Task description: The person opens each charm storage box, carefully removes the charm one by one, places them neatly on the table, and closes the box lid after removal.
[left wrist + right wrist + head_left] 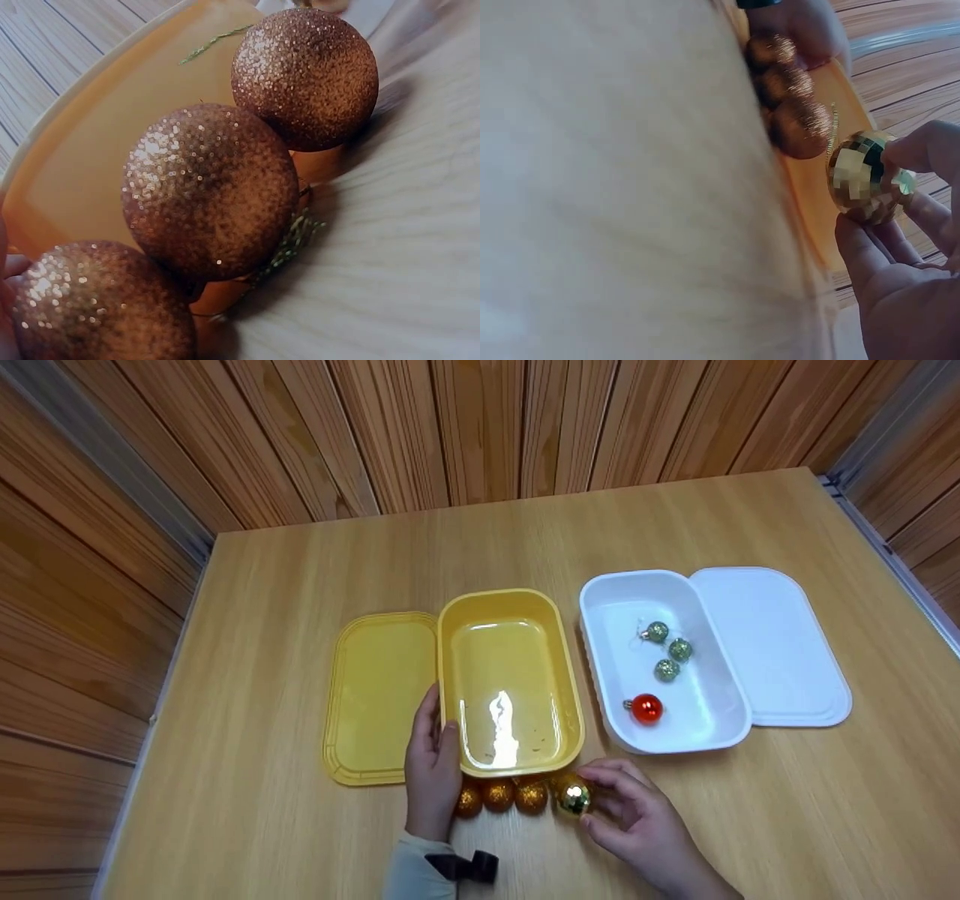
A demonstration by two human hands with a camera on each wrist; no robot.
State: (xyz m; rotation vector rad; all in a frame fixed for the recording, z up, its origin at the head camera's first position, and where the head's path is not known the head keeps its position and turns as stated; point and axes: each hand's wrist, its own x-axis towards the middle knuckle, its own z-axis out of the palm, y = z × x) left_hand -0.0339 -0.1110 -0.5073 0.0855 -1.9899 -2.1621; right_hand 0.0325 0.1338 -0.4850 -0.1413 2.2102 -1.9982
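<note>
A yellow plastic box (510,660) stands in the middle of the table. My left hand (433,780) holds its left wall near the front corner, the thumb over the rim and the fingers along the outside. Three orange glitter balls (210,191) lie in a row against the box's front wall, with a bit of green tinsel cord (289,244) beside them. At the right end of that row my right hand (637,817) pinches a shiny gold mirror-faceted ball (862,176) between thumb and fingers.
A white box (611,660) to the right contains three small green glitter balls (667,670) and a red ball (646,709). Its white lid (787,652) lies flat beside it. The yellow lid (379,697) lies left of the yellow box. Wooden walls (480,435) stand around the table.
</note>
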